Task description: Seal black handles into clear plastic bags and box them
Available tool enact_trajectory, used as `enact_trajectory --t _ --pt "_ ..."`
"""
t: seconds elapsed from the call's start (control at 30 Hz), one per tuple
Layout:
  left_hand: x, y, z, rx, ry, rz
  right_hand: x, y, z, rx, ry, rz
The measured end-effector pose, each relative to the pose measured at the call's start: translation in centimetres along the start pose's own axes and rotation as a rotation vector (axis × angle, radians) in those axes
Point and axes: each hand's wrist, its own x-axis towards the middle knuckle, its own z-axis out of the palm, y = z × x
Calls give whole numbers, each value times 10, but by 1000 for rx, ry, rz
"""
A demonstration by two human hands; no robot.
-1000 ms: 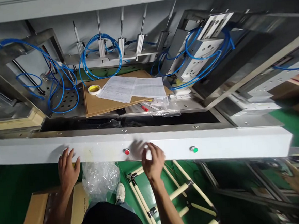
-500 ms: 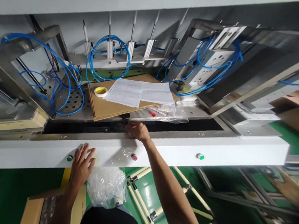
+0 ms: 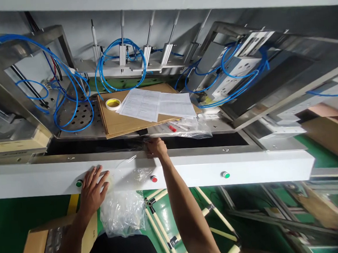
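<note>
My left hand lies on the white front panel with its fingers spread, close to the left green button. My right hand is closed at the metal edge of the dark slot. Its fingers seem to pinch clear plastic film, but the fingertips are partly hidden. Crumpled clear plastic hangs between my arms below the panel, with thin film lying over the panel above it. A red button sits just below my right hand.
Behind the slot, cardboard carries papers and a tape roll. Blue hoses loop around metal frames and cylinders. An open carton stands at lower left, a pipe frame below the panel.
The view has shifted slightly. My right hand remains closed at the slot edge, with a small change in wrist angle. My left hand still rests spread on the panel.
</note>
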Motion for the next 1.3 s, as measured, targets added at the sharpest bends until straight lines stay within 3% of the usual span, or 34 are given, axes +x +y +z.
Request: enact_trajectory --t 0.17,0.37,0.6,0.73,0.87,1.0,1.13,1.2,1.3 --pt "1 4 1 -18 -8 -34 -32 -9 -11 -50 75 -134" --pt "3 6 1 -26 -19 -46 -60 -9 -2 -88 -81 -616" --pt "2 8 1 -93 111 -109 -50 3 12 1 -73 -635" --pt "-8 10 -8 -127 251 -200 -42 4 9 69 -40 -634" --pt "-34 16 -11 -175 397 -349 -51 9 -2 111 57 -639" --pt "-79 32 1 -257 447 -671 -77 12 2 -7 107 -786" --pt "-125 53 22 -458 264 -1051 -89 11 25 -167 -37 -933" --pt "-145 61 31 -527 157 -1153 -83 10 33 -201 -79 -927" --pt "-172 74 36 -540 86 -1227 -67 8 33 -209 -131 -897"
